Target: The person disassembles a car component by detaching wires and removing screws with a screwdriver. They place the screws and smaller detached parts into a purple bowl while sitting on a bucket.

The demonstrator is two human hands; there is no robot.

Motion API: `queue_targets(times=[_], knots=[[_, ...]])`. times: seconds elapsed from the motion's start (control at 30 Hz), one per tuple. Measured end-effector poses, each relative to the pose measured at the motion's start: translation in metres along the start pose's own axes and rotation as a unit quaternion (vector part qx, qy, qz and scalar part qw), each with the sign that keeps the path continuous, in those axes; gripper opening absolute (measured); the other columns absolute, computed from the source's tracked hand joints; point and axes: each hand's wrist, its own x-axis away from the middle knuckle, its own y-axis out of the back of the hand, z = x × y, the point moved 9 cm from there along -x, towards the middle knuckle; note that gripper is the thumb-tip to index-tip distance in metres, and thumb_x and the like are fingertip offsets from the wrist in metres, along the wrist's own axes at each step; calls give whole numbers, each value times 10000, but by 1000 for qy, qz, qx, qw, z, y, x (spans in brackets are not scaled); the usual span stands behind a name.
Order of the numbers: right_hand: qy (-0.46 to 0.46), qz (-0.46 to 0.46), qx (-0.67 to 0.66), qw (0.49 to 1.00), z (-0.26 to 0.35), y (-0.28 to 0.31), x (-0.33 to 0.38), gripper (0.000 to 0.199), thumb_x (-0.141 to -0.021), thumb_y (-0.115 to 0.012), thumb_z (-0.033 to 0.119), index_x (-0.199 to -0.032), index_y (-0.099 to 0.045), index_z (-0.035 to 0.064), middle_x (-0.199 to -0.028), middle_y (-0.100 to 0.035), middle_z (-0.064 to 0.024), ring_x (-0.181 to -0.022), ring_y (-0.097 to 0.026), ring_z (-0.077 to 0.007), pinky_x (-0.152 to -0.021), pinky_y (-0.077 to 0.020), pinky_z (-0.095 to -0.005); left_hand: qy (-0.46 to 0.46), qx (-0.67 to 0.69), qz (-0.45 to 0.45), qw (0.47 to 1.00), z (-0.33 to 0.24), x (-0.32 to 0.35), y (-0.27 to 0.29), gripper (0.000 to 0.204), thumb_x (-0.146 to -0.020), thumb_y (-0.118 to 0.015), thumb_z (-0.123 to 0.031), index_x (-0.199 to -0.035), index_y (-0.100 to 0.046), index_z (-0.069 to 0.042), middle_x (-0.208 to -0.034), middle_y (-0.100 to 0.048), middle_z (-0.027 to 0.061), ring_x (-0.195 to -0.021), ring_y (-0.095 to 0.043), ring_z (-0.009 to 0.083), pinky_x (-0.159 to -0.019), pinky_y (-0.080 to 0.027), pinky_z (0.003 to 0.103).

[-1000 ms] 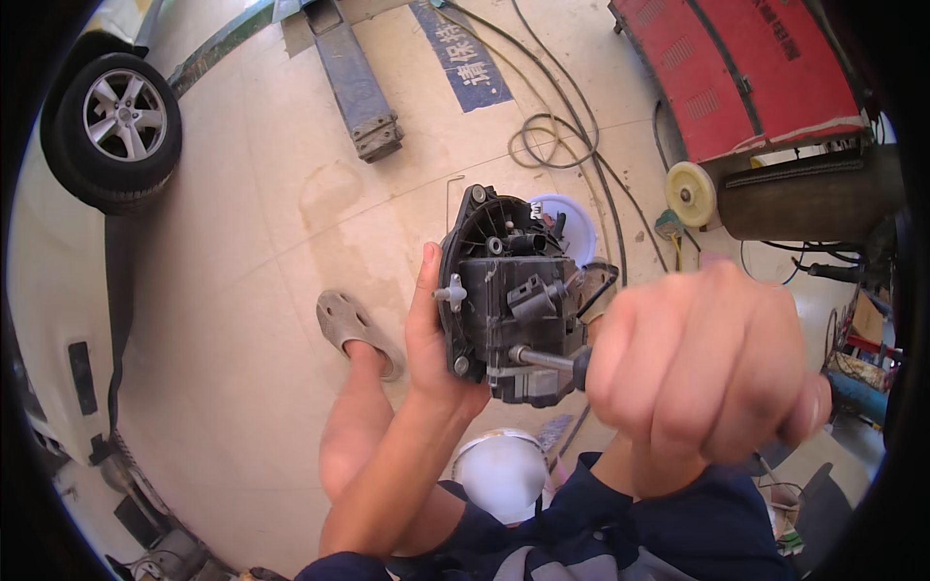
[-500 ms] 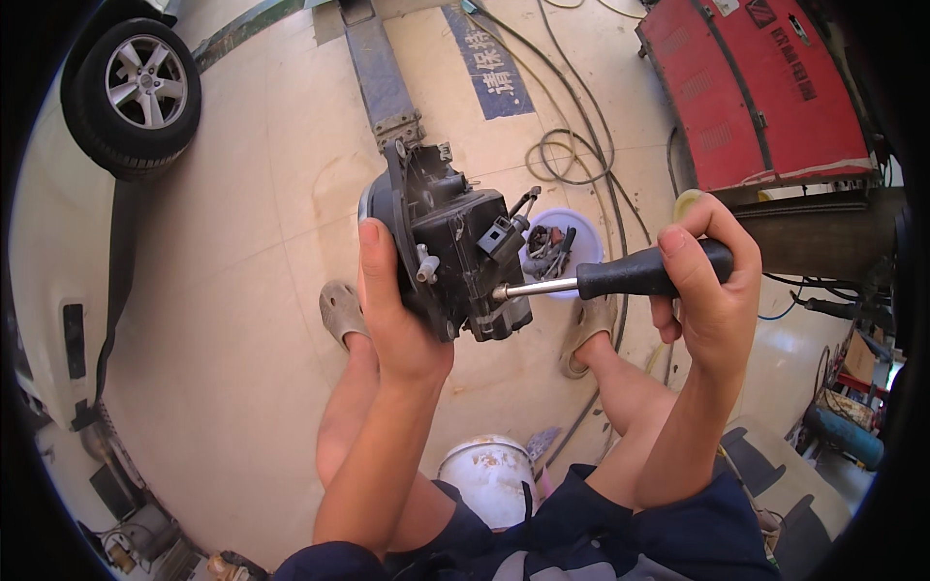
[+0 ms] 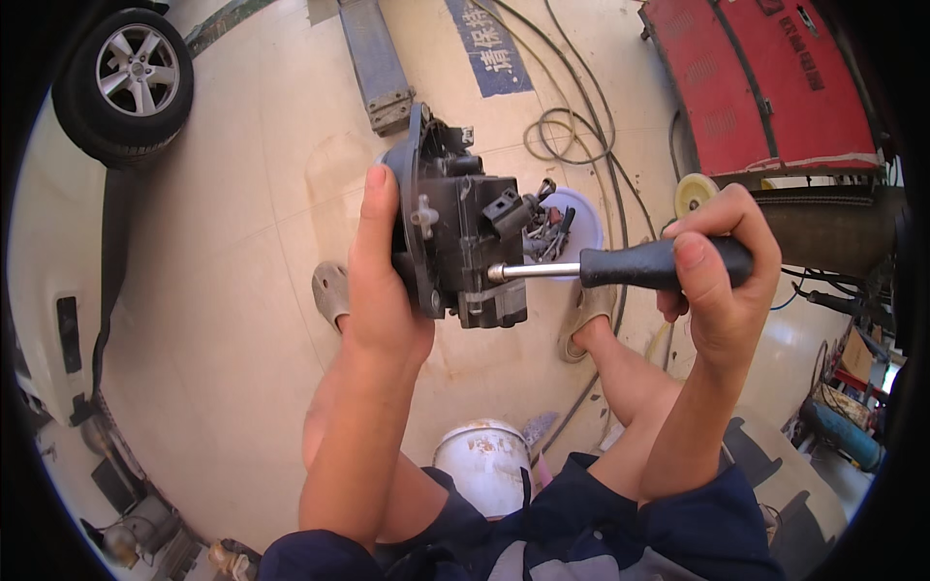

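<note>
In my left hand (image 3: 383,276) is a black plastic car part (image 3: 475,237), which looks like a lamp unit. My thumb lies along its rounded outer side, and the other fingers are hidden behind it. A connector socket and a pale grey adjuster stand out from its back. My right hand (image 3: 722,266) is wrapped round the black handle of a nut driver (image 3: 630,268). Its metal shaft points left, and the socket tip touches the back of the part, low down, over a fastener I cannot make out.
Beyond the part, a pale tub (image 3: 584,232) of small tools stands on the floor. A white bucket (image 3: 481,470) sits between my legs. Hoses (image 3: 572,136) coil ahead. A red cabinet (image 3: 765,87) is at right, a wheel (image 3: 126,82) at far left, and a metal beam (image 3: 373,63) ahead.
The part has turned a little more upright in my left hand. The nut driver has levelled out, its tip still against the part, and my right hand has shifted slightly right.
</note>
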Motion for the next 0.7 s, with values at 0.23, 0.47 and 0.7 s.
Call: queue_targets(times=[0.23, 0.47, 0.7], knots=[[-84, -103, -98, 986, -37, 17, -16, 267, -977, -686, 278, -966, -564, 41, -596, -552, -21, -391, -472, -84, -345, -323, -239, 76, -115, -29, 990, 7, 6, 7, 583, -1014, -582, -514, -1371, -550, -54, -1201, -684, 81, -1086, -665, 173, -930, -541, 334], [-54, -110, -173, 977, -60, 9, -15, 158, -1026, -568, 187, -968, -535, 45, -790, -649, -89, -712, -681, -195, -666, -587, -309, 64, -129, -50, 988, 13, 4, 14, 502, -1023, -586, -458, -1335, -584, -63, -1216, -683, 66, -1113, -655, 157, -949, -527, 338], [-108, -18, -660, 743, -88, -2, -28, 395, -1036, -593, 237, -677, -459, 138, -557, -389, 37, -504, -367, -110, -559, -343, -281, 75, -54, -68, 993, 43, 6, 10, 441, -1068, -522, -406, -1336, -625, -72, -1221, -715, 53, -1125, -673, 158, -997, -515, 354]])
